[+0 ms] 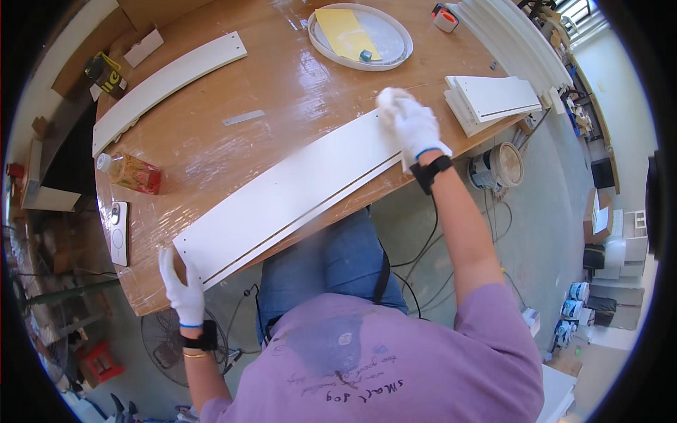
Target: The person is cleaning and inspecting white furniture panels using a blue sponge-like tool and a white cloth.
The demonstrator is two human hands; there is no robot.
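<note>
A long white board (296,187) with a groove along its near edge and small holes at its ends lies slantwise on the table (296,106) in front of me. My left hand (185,292), in a white glove, is at the board's left end, thumb and fingers apart, touching its edge. At the far right end, my right hand (417,130), also gloved, presses a bunched white cloth (389,99) onto the surface. Motion smears that hand a little, and its fingers partly hide the cloth.
Around the board are a curved white board (169,88), a metal ruler (243,118), a drink bottle (130,173), a phone (120,233), a round white tray (402,60), an orange tape roll (445,20) and stacked white boards (497,95). A bucket (506,166) and cables are beyond the table's edge.
</note>
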